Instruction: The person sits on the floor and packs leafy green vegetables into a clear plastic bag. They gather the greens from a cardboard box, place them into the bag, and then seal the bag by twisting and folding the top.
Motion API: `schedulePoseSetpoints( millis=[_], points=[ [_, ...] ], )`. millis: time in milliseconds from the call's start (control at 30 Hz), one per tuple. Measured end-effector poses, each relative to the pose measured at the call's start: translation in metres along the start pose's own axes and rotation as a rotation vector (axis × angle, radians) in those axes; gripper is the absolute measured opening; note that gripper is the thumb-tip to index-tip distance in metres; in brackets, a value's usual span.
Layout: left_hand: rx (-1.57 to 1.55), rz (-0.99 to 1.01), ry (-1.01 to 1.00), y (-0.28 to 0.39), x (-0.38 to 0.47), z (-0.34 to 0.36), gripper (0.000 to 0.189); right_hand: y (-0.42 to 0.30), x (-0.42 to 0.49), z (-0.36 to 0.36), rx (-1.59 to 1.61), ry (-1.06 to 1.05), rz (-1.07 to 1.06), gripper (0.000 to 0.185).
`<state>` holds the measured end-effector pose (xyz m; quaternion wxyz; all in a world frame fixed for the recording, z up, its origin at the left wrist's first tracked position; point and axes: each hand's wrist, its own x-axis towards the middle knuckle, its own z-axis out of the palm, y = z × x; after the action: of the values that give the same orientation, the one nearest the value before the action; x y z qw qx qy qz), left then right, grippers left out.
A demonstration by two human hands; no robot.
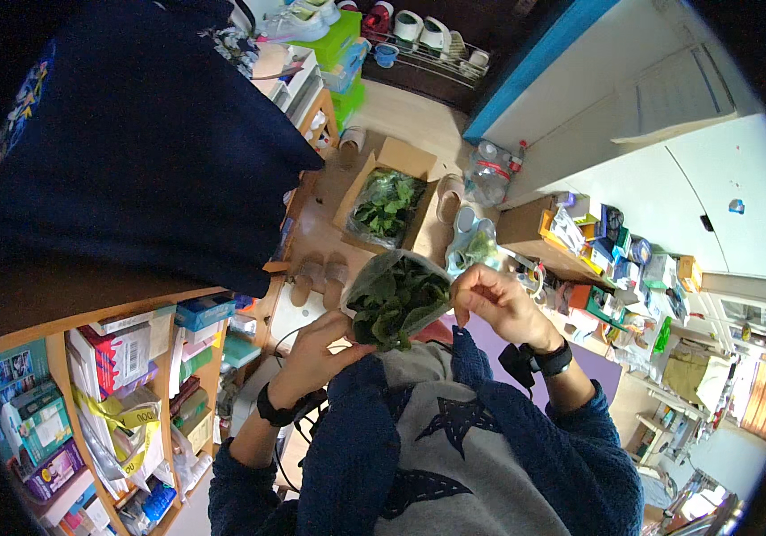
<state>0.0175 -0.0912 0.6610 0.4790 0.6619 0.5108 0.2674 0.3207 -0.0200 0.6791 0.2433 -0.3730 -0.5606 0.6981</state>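
Observation:
A clear plastic bag of leafy greens (396, 295) is held up in front of my chest, its mouth facing the camera. My left hand (323, 348) pinches the bag's rim on the left side. On the right side, the thumb and fingers of my right hand (490, 305) grip the opposite rim. Just beyond the bag, on the floor, stands an open cardboard box (406, 159) with more leafy greens (386, 204) in clear plastic inside. The bag hides the box's near edge in part.
Slippers (450, 199) and large plastic bottles (490, 174) stand right of the box; more slippers (319, 278) lie at its left. A packed wooden shelf (58, 375) fills the lower left. Dark clothing (142, 147) hangs at upper left. Cluttered boxes (584, 234) line the right.

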Motion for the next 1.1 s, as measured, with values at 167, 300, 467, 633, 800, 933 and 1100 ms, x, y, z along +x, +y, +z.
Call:
schedulePoseSetpoints(
  millis=[167,300,467,633,800,933,1100],
  points=[
    [-0.052,0.069,-0.029,-0.002,0.006,-0.002,0.014,0.001,-0.002,-0.007,-0.128,0.021,-0.033,0.009],
    [0.004,0.055,-0.057,0.003,0.009,-0.005,0.019,-0.005,0.001,-0.007,-0.368,-0.038,-0.297,0.02],
    [0.059,0.051,-0.054,0.012,0.008,-0.003,0.018,-0.019,-0.003,-0.002,-0.533,-0.075,-0.292,0.028],
    [0.101,-0.038,-0.141,0.017,0.006,-0.007,0.025,-0.019,0.003,0.003,-0.694,-0.08,-0.346,0.017],
    [-0.105,-0.281,-0.233,0.017,0.007,-0.024,0.021,-0.014,0.012,0.004,-0.583,-0.137,-0.347,0.012],
    [-0.054,-0.259,0.226,0.005,0.033,-0.025,0.026,-0.018,0.01,0.002,-0.457,-0.162,-0.3,0.012],
    [0.165,-0.09,-0.019,-0.001,0.076,-0.003,0.032,-0.028,-0.002,-0.009,-0.444,-0.224,-0.265,0.011]
  ],
)
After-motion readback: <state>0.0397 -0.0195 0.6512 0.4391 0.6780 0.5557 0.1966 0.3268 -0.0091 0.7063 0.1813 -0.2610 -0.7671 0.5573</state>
